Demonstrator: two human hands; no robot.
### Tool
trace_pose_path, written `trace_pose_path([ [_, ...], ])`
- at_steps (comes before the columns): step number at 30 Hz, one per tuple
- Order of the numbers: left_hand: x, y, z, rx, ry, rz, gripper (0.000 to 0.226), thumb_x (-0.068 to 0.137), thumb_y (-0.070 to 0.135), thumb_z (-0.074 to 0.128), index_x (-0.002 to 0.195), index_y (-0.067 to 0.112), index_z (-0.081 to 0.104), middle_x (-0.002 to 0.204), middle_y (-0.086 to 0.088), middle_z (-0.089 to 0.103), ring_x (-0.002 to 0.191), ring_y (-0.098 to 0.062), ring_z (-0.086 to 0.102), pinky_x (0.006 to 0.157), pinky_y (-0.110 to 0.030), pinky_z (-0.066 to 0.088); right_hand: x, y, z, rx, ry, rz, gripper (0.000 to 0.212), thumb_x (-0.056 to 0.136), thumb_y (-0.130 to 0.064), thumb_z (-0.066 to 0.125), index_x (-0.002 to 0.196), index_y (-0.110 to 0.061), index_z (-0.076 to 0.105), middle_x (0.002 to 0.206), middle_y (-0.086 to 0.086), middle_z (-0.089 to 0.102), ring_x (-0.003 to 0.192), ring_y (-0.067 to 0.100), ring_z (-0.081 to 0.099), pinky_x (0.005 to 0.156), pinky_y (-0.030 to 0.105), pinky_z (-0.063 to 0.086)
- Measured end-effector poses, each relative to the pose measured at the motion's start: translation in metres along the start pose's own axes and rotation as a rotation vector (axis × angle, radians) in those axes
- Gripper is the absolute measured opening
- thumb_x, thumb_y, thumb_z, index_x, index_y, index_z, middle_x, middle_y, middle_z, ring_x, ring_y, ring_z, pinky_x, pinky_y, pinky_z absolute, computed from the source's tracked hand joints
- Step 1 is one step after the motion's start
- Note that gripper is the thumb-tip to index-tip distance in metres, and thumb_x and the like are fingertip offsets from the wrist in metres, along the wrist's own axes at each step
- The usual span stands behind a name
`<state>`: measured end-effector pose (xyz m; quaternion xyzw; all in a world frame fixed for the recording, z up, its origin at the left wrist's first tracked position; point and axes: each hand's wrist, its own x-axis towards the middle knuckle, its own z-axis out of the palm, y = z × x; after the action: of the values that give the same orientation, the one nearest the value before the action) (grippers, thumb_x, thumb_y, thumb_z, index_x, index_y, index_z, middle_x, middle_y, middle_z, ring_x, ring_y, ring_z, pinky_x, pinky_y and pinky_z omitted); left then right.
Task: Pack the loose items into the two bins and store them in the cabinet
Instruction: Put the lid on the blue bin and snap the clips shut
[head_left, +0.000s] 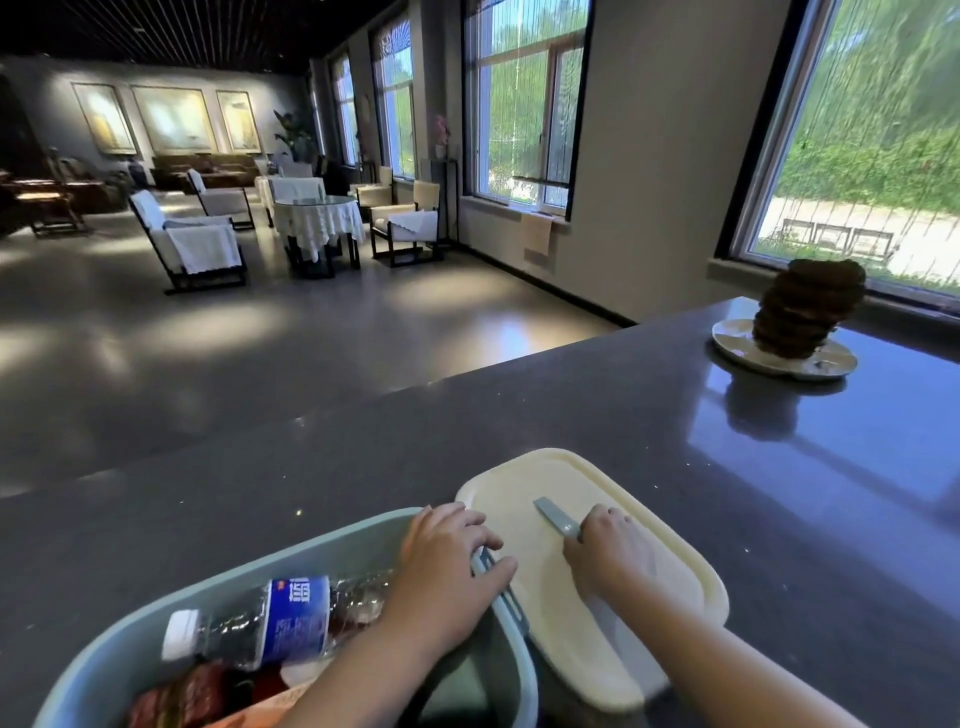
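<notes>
1. The grey-green bin (156, 631) sits at the near edge of the dark counter (571, 415), with a water bottle (254, 621) lying inside among snack packets (182, 693).
2. My left hand (447, 571) grips the bin's right rim.
3. My right hand (605, 551) curls around a knife (556, 515) on the cream cutting board (524, 493) beside the bin.
4. Far right stands a plate (779, 358) with a brown stack.

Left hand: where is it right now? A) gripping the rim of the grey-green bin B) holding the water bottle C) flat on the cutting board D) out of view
A: the left hand curls over the right rim of the bin, beside the water bottle.
</notes>
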<state>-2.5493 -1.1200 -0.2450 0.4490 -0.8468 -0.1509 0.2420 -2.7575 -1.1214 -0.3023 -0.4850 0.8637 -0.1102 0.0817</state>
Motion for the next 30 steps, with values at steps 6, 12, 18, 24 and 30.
trace_pose_path([
  [6, -0.007, 0.006, -0.027, -0.211, 0.026, -0.078, 0.024, 0.078, 0.043, 0.065, 0.099, 0.033, 0.069, 0.128, 0.015, 0.053, 0.124, -0.005, 0.041, 0.102, -0.02, 0.026, -0.006, 0.017, -0.064, 0.066, 0.134, -0.073, 0.022, 0.093, -0.033, 0.047, 0.101, -0.013, 0.052, 0.101, 0.004, 0.055, 0.092, 0.022, 0.056, 0.073, 0.031, 0.044],
  [12, -0.039, 0.014, -0.093, -0.358, 0.325, -0.115, 0.016, 0.084, 0.028, 0.067, 0.096, 0.039, 0.066, 0.12, 0.029, 0.052, 0.117, 0.005, 0.042, 0.1, -0.023, 0.032, -0.038, -0.024, -0.14, 0.011, 0.229, -0.386, 0.021, 0.095, -0.035, 0.047, 0.105, -0.018, 0.055, 0.098, -0.001, 0.054, 0.087, 0.015, 0.055, 0.08, 0.03, 0.048],
  [18, -0.1, -0.014, -0.133, -0.266, 0.485, -0.166, 0.019, 0.085, 0.033, 0.065, 0.104, 0.037, 0.067, 0.123, 0.034, 0.046, 0.12, 0.013, 0.037, 0.099, -0.007, 0.023, -0.099, -0.105, -0.133, -0.061, 0.17, -0.803, 0.023, 0.095, -0.041, 0.046, 0.108, -0.022, 0.052, 0.107, -0.004, 0.052, 0.102, 0.016, 0.05, 0.08, 0.026, 0.04],
  [24, -0.158, -0.042, -0.143, -0.131, 0.415, -0.348, 0.025, 0.087, 0.042, 0.059, 0.112, 0.04, 0.062, 0.131, 0.032, 0.042, 0.129, 0.007, 0.032, 0.112, -0.027, 0.027, -0.135, -0.15, -0.088, -0.047, -0.018, -1.082, 0.024, 0.094, -0.041, 0.051, 0.112, -0.024, 0.051, 0.111, -0.008, 0.051, 0.105, 0.013, 0.047, 0.084, 0.024, 0.037],
  [30, -0.185, -0.053, -0.134, -0.072, 0.326, -0.425, 0.035, 0.088, 0.047, 0.057, 0.122, 0.039, 0.058, 0.136, 0.031, 0.035, 0.134, 0.004, 0.026, 0.112, -0.02, 0.02, -0.147, -0.17, -0.058, -0.021, -0.091, -1.188, 0.023, 0.093, -0.043, 0.053, 0.109, -0.027, 0.052, 0.107, -0.012, 0.051, 0.102, 0.012, 0.047, 0.087, 0.025, 0.038],
])
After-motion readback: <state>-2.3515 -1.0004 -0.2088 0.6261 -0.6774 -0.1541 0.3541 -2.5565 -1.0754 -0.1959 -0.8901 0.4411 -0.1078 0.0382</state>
